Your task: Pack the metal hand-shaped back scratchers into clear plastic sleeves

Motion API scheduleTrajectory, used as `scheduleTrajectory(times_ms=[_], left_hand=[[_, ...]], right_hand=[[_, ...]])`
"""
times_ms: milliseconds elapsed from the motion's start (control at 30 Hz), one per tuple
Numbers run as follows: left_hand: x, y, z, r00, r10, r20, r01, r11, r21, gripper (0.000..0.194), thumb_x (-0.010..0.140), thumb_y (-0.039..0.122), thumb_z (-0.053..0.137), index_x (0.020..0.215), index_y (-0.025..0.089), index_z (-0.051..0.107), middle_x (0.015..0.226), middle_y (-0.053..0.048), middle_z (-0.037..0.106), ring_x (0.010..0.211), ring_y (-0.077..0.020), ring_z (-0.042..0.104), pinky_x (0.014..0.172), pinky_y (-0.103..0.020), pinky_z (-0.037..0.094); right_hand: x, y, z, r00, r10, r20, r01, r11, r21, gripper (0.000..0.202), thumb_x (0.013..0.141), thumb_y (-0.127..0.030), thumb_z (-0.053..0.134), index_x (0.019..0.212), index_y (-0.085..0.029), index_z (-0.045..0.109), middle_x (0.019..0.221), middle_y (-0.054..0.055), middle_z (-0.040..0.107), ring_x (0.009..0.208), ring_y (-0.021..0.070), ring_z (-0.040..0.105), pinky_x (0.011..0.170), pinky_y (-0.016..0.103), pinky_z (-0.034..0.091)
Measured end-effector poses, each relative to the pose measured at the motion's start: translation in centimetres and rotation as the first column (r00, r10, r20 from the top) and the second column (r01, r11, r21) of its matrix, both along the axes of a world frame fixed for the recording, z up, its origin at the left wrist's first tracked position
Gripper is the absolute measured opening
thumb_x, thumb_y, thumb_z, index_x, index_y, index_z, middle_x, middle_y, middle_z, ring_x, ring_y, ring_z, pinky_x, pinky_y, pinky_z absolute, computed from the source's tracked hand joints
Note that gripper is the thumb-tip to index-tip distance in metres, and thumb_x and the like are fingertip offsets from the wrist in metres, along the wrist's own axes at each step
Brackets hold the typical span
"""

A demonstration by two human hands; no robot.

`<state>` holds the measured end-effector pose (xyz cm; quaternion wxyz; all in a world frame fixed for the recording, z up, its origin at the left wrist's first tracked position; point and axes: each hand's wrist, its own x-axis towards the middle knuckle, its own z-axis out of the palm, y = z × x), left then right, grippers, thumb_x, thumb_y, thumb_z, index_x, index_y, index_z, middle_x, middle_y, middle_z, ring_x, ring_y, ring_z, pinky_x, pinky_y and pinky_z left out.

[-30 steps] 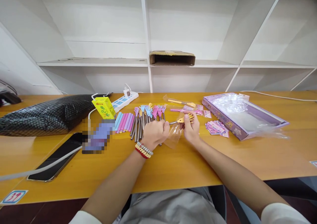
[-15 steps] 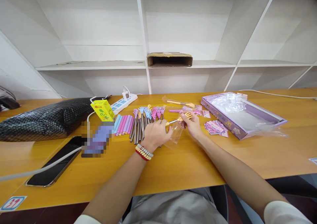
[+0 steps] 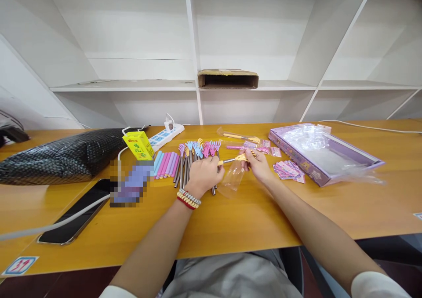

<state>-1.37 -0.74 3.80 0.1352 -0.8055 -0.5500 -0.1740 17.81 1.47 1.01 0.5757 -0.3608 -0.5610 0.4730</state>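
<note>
Between my hands lies a yellow back scratcher point(image 3: 228, 161) with a metal rod and a claw-shaped head. My left hand point(image 3: 205, 175) is closed round its handle end. The fingers of my right hand point(image 3: 259, 164) pinch it near the claw. A clear plastic bag point(image 3: 233, 179) hangs below my right fingers; whether they grip it too is hard to see. Beside my left hand are several claw-headed rods point(image 3: 184, 164) in blue, pink, purple and yellow, partly covered by that hand. Farther left, several coloured handle tubes point(image 3: 166, 164) lie in a row.
Bagged scratchers point(image 3: 242, 136) lie behind my hands. Printed cards point(image 3: 289, 171) and a purple box point(image 3: 316, 168) with clear plastic are at right. A yellow drink carton point(image 3: 138, 145), power strip point(image 3: 166, 136), phone point(image 3: 75, 214) with cable and black wrapped parcel point(image 3: 66, 157) stand left.
My left hand has shifted slightly left, and more of the metal rod shows between my hands. The plastic bag now hangs more freely below.
</note>
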Motion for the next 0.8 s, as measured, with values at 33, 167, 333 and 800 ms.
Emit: scheduleTrajectory(times_ms=[33, 167, 333, 800], left_hand=[[0.0, 0.0, 0.1, 1.000, 0.002, -0.008, -0.002, 1.000, -0.012, 0.025, 0.082, 0.036, 0.042, 0.082, 0.017, 0.060, 0.078, -0.007, 0.067, 0.069, -0.0217, 0.063, 0.056, -0.030, 0.036], [0.1, 0.2, 0.5, 1.000, 0.014, -0.023, -0.015, 0.999, -0.039, 0.026, 0.082, 0.035, 0.040, 0.082, 0.018, 0.060, 0.076, -0.006, 0.067, 0.068, -0.0218, 0.064, 0.055, -0.030, 0.037], [-0.9, 0.7, 0.9, 0.997, 0.065, -0.045, -0.067, 0.997, -0.041, 0.027, 0.081, 0.034, 0.040, 0.080, 0.020, 0.062, 0.073, -0.005, 0.067, 0.068, -0.0234, 0.064, 0.055, -0.031, 0.038], [-8.0, 3.1, 1.6, 0.951, 0.310, -0.002, -0.309, 0.947, 0.085, 0.034, 0.077, 0.041, 0.040, 0.072, 0.021, 0.068, 0.068, -0.008, 0.066, 0.071, -0.0270, 0.061, 0.061, -0.034, 0.035]], right_hand=[[0.2, 0.0, 0.1, 1.000, -0.005, 0.010, 0.005, 1.000, 0.016, 0.038, 0.081, -0.054, 0.050, 0.081, -0.017, 0.057, 0.050, -0.003, 0.055, 0.036, 0.0072, 0.045, 0.038, 0.020, 0.032], [0.6, 0.1, 0.5, 0.998, -0.041, 0.041, 0.039, 0.999, 0.037, 0.037, 0.081, -0.053, 0.051, 0.083, -0.017, 0.056, 0.049, -0.003, 0.054, 0.034, 0.0076, 0.045, 0.034, 0.020, 0.033], [1.6, 0.2, 1.0, 0.993, -0.121, 0.015, 0.119, 0.987, 0.105, 0.034, 0.080, -0.052, 0.053, 0.081, -0.018, 0.054, 0.055, -0.002, 0.058, 0.036, 0.0103, 0.052, 0.035, 0.023, 0.041], [8.7, 1.3, 4.1, 0.840, -0.459, -0.291, 0.527, 0.818, 0.230, 0.032, 0.072, -0.043, 0.066, 0.071, -0.013, 0.056, 0.049, -0.002, 0.055, 0.036, 0.0123, 0.054, 0.037, 0.024, 0.047]])
